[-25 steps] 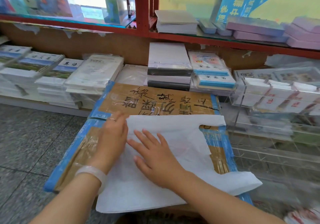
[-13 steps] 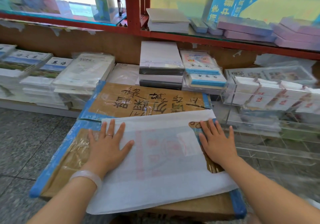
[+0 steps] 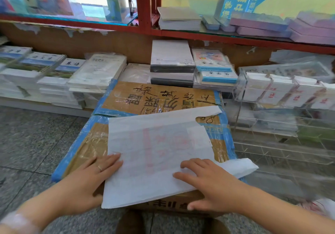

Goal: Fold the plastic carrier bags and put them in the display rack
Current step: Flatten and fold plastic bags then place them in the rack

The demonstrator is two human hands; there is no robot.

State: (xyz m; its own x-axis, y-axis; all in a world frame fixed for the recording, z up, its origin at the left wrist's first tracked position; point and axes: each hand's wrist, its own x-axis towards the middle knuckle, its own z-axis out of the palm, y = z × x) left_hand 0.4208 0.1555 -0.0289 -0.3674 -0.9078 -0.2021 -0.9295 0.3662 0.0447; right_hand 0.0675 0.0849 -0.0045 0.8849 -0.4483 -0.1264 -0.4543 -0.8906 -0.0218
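Two hands work in our single head view, both at the near edge of a white plastic carrier bag (image 3: 159, 154) that lies spread flat on a taped cardboard box (image 3: 163, 97) in front of us. Our left hand (image 3: 88, 177) rests at the bag's near-left edge with fingers almost straight, the tips lying on the plastic; whether the thumb is tucked under the edge we cannot tell, since the bag hides it. Our right hand (image 3: 208, 181) lies on the near-right part with fingers gently bent and pressing on the sheet, while its thumb reaches down over the box's front edge below the bag; it pinches nothing that we can make out. One handle loop points away toward the far right corner, and the other trails off the box's right side, just beside the right hand. To the right stands a clear acrylic display rack (image 3: 282, 117), whose upper tier already holds a row of small white folded bags (image 3: 277, 90) with red print, and its lower tiers look mostly unfilled. We judge this bag flattened but not yet folded, so its folds and its move to the rack remain.
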